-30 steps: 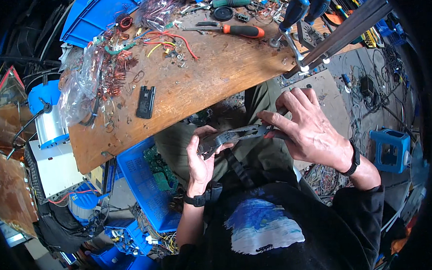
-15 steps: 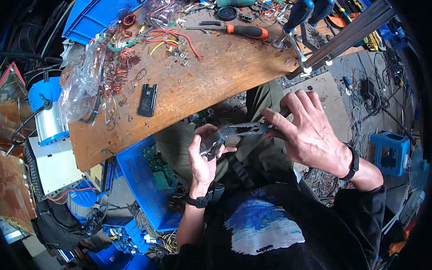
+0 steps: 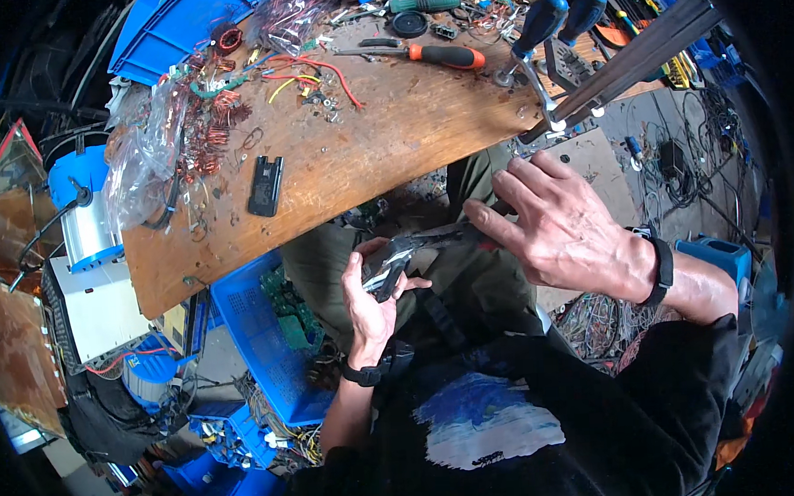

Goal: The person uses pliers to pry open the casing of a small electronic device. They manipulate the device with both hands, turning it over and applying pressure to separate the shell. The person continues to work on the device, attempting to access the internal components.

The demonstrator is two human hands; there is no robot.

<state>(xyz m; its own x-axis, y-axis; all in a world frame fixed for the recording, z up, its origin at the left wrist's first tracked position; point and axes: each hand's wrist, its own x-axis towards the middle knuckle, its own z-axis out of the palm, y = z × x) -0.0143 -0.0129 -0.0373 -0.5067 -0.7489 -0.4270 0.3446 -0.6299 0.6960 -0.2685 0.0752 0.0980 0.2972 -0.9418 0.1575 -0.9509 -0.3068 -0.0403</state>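
My left hand grips the near end of a long dark metal-and-plastic part held over my lap, below the edge of the wooden workbench. My right hand covers the far end of the same part, fingers curled over it and pressing on its top. The part's right end is hidden under that hand. A small black plastic cover lies on the bench, apart from both hands.
Copper coils and plastic bags, loose wires, an orange-handled screwdriver and blue-handled tools crowd the bench. A blue crate of circuit boards stands by my left knee. A blue-and-silver motor sits left; cables litter the floor at right.
The part has tilted and dropped slightly toward my left hand. My right hand slid further over its far end; my left hand turned its grip.
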